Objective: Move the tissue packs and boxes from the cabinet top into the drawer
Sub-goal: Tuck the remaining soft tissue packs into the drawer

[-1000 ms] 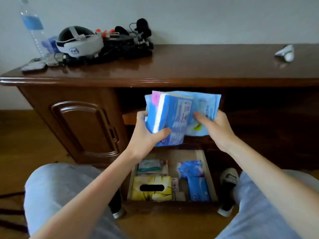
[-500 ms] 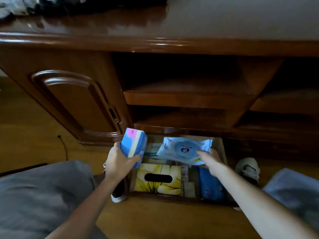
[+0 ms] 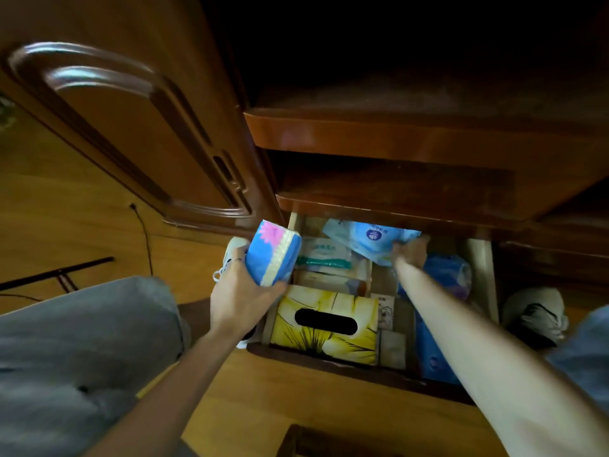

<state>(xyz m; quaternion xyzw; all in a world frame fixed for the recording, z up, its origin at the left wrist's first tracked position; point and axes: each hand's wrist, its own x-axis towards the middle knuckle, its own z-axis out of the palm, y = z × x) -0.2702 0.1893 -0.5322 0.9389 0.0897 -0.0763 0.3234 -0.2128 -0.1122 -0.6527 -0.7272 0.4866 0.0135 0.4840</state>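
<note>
Head view: blue pack (image 3: 275, 255) gripped in left hand (image 3: 242, 296), held just over drawer's (image 3: 481, 278) left edge, prob. waiting for room. Right hand (image 3: 410, 253) pinches flat wipes pack (image 3: 369, 239), pushing it to drawer's back under shelf (image 3: 395, 199). Yellow box (image 3: 326, 324) fills front-left, so free space is at rear.

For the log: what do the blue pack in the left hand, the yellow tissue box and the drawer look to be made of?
Blue tissue pack with a pink flower print: soft plastic film, judging by its sheen and rounded corners. Yellow flower-print tissue box: probably printed cardboard, with flat faces, crisp edges and a cut oval slot. Pulled-out drawer: pale unfinished wood inside; its front rail looks glossy, dark varnished.
</note>
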